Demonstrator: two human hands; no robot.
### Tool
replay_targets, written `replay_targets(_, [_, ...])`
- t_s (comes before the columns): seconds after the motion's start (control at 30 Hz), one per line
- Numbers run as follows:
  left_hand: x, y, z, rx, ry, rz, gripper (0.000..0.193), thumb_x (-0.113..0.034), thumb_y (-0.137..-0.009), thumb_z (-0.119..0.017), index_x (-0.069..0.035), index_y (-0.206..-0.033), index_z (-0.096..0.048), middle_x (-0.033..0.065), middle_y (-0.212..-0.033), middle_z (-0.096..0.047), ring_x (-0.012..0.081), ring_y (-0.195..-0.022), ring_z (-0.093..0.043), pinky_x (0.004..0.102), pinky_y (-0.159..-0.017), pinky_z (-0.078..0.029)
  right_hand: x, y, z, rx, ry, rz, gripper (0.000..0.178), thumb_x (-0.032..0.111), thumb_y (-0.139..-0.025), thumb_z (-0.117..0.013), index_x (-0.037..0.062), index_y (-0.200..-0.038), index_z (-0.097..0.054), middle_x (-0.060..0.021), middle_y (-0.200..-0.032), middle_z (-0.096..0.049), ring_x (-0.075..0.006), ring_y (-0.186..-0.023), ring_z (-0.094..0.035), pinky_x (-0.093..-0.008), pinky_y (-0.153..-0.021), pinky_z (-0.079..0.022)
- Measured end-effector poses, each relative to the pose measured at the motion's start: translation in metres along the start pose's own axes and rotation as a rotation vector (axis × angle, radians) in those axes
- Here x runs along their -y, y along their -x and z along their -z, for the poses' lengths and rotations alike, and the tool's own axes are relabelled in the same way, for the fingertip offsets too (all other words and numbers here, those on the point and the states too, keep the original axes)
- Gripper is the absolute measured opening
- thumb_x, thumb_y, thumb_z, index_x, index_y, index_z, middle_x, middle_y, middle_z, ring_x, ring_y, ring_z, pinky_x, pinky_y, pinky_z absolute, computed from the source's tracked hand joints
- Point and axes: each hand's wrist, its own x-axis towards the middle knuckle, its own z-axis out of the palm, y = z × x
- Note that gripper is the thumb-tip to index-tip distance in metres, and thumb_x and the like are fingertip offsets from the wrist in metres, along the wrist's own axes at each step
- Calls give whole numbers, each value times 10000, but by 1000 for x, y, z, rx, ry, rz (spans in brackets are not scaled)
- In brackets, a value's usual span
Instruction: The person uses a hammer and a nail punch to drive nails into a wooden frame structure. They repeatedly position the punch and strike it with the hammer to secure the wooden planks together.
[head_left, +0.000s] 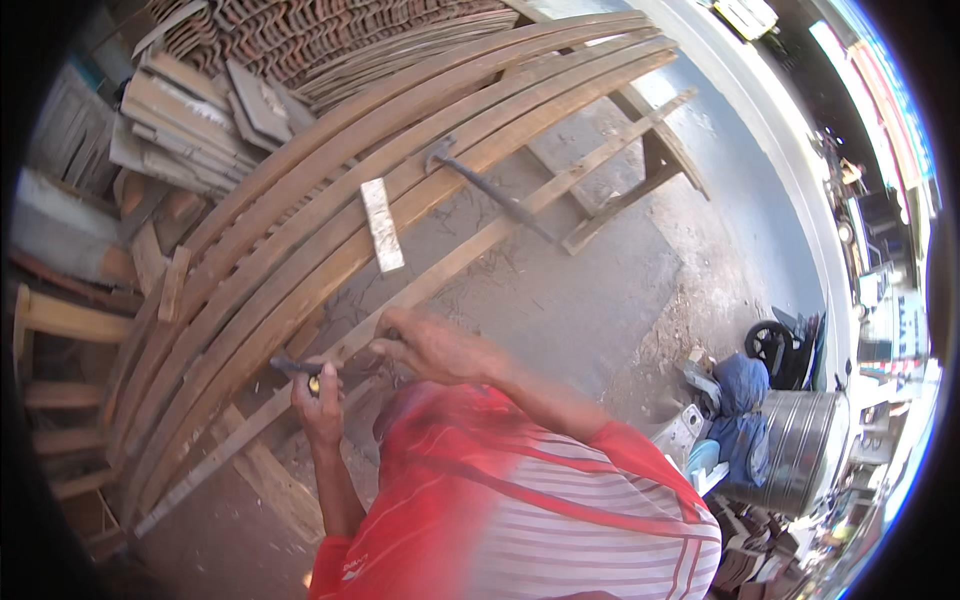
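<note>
My left hand [318, 398] is closed around a small dark tool with a yellow spot [297, 368], just over a narrow wooden strip [450, 257]. To its right, my right hand [435, 345] has its fingers curled beside the same strip; what they hold, if anything, is hidden. Several long wooden beams [330, 225] run side by side beyond both hands. Across them rests a hammer [485, 185], its metal head on a beam and its dark handle reaching over the strip. A short pale board [382, 225] lies across the nearer beams.
Stacked roof tiles [275, 40] and a pile of boards [185, 125] stand at the far left. A wooden trestle leg [625, 205] supports the beams at the right. A metal drum [795, 450] with blue plastic on it stands at the right, near a black wheel [768, 345].
</note>
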Motion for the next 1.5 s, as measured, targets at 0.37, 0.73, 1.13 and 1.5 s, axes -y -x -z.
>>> replay_targets(0.37, [-35, -38, -5, -232, -215, -153, 251, -251, -1007, -635, -24, -1071, -725, 67, -990, -745, 157, -923, -667, 328, -821, -521, -34, -56, 36, 17, -66, 21, 367, 337, -1085, -566, -8, -1180, -647, -139, -1018, -735, -194, -952, -708, -362, -874, -542])
replay_targets(0.73, [9, -25, -4, -378, -306, -5, 247, -254, -1003, -653, -26, -1087, -699, 106, -987, -754, 227, -958, -703, 360, -885, -520, -43, -81, -7, 156, 48, 77, 396, 359, -1070, -585, -33, -1111, -626, -185, -868, -714, -263, -848, -708, -393, -788, -536])
replay_targets(1.13, [24, -27, 16, -277, -231, 31, 250, -263, -988, -685, -44, -1108, -699, 102, -933, -724, 217, -889, -674, 361, -837, -515, -27, -91, -41, 139, 164, 143, 354, 320, -1054, -608, -31, -1088, -630, -193, -805, -698, -297, -741, -686, -398, -712, -522])
replay_targets(1.5, [21, -30, 25, -222, -308, -157, 265, -232, -941, -716, -40, -1123, -696, 178, -1036, -719, 382, -951, -695, 445, -811, -533, 14, -122, -75, 240, 325, 348, 234, 190, -984, -629, 17, -1142, -635, -238, -1046, -691, -432, -868, -686, -487, -737, -540])
